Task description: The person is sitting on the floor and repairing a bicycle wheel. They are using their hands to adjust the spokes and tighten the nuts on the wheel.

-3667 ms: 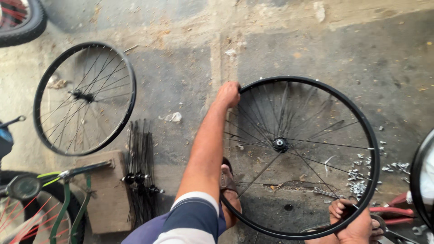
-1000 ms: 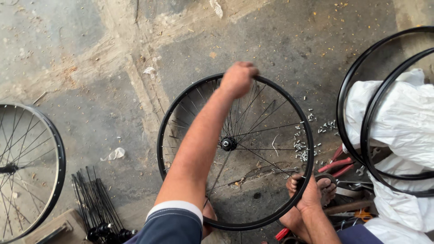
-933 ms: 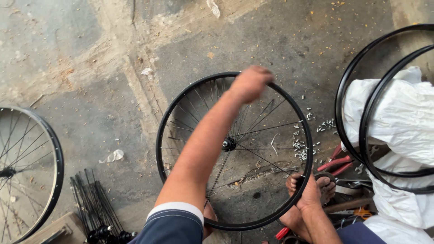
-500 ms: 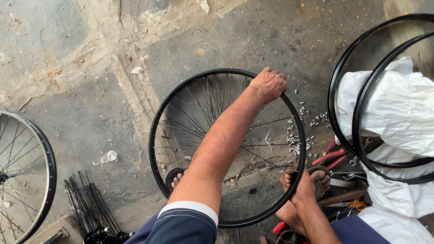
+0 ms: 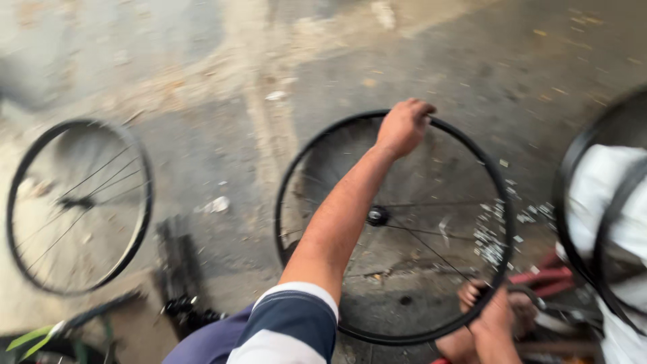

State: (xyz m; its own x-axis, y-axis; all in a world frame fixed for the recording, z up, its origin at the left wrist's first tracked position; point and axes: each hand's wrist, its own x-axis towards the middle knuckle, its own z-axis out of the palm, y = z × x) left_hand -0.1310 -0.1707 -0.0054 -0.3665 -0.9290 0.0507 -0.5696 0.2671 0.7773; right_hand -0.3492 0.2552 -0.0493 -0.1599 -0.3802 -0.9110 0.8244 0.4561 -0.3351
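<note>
Wheel: the black spoked wheel (image 5: 394, 226) lay on the concrete floor (image 5: 202, 101).
Left hand: my left hand (image 5: 403, 126) was curled shut around its rim at twelve o'clock.
Right hand: my right hand (image 5: 490, 310) was closed on the rim near five o'clock.
Nearby: a second wheel (image 5: 77, 205) lay well apart at nine o'clock.

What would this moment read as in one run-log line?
left hand: grips top of wheel rim | right hand: at lower right rim, grip unclear | second wheel: flat on floor, left
</note>
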